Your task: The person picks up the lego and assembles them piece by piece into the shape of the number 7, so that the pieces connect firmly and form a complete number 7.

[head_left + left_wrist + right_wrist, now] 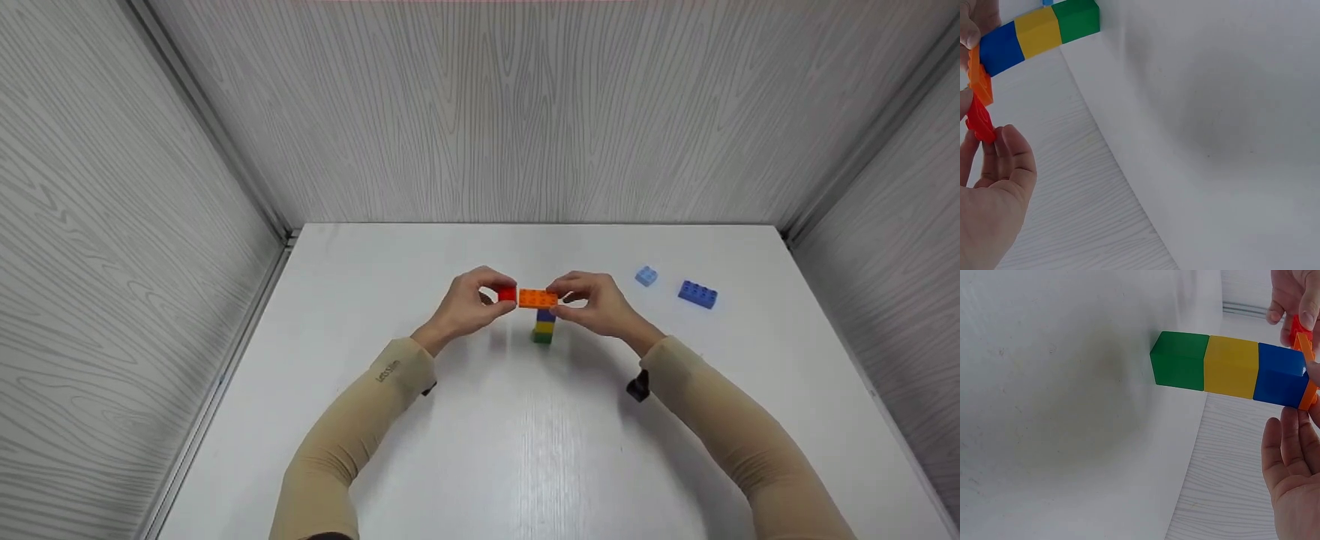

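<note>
A tower of a green block [542, 337], a yellow block [544, 327] and a blue block [546, 316] stands upright on the white table. Flat across its top lies an orange studded brick [537, 298], its left end jutting past the tower. The right hand [596, 301] grips the orange brick's right end between thumb and fingers, close to the blue block in the right wrist view. Between thumb and fingertips, the left hand [474, 304] pinches a small red brick [507, 293] just left of the orange one. A narrow gap between these two bricks shows from the head.
A small light-blue brick [646, 276] and a longer blue studded brick [697, 294] lie on the table [480, 450] to the right, beyond the right hand. Grey wood-grained panels [480, 112] wall in the back and both sides.
</note>
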`<move>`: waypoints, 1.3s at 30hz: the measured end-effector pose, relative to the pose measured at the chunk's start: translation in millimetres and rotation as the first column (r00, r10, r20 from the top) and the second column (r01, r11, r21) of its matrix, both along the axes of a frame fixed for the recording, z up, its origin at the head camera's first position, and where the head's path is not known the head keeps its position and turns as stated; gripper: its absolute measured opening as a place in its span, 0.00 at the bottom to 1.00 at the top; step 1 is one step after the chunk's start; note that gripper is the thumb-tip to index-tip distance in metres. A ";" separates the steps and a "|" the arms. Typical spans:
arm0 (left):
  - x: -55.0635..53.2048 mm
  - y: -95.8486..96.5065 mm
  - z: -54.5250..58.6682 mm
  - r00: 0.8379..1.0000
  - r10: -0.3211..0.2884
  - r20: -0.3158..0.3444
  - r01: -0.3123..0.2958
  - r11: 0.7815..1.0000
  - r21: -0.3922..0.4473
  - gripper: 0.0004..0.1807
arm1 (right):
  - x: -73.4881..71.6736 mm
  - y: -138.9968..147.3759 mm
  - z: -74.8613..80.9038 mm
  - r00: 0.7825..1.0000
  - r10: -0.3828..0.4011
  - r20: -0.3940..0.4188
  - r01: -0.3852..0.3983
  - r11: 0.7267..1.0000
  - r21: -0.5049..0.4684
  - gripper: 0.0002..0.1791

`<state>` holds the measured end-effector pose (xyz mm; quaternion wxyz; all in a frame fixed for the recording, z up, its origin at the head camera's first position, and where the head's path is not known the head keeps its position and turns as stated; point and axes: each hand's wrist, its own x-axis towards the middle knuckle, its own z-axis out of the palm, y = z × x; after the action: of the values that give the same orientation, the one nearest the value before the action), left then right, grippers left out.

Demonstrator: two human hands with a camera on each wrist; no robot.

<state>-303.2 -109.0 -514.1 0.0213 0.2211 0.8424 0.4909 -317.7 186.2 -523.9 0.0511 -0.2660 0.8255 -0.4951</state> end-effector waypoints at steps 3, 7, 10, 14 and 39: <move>-0.5 2.3 1.4 1.000 -0.015 -0.007 0.015 1.000 -0.005 0.17 | 0.6 0.0 0.6 1.000 -0.003 -0.005 0.003 1.000 0.003 0.15; -1.6 3.7 0.5 1.000 -0.024 -0.009 0.024 1.000 -0.009 0.17 | 1.2 0.3 0.9 1.000 -0.007 -0.006 0.008 1.000 0.004 0.15; -1.8 3.8 -1.9 1.000 -0.027 0.000 0.027 1.000 -0.006 0.17 | 1.3 0.2 0.6 1.000 -0.005 -0.004 0.005 1.000 0.006 0.15; -3.1 4.7 -3.9 0.999 -0.029 0.021 0.029 1.000 0.001 0.19 | 1.6 -0.1 1.0 1.000 -0.001 -0.003 0.001 1.000 0.000 0.15; -9.9 12.7 -15.1 0.982 0.013 0.186 -0.041 0.988 0.150 0.21 | 0.6 0.9 -0.5 1.000 -0.015 0.022 0.016 1.000 -0.015 0.14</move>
<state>-313.1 -96.2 -529.2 0.0757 0.1641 0.7994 0.5729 -317.1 187.1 -524.4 0.0544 -0.2545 0.8231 -0.5048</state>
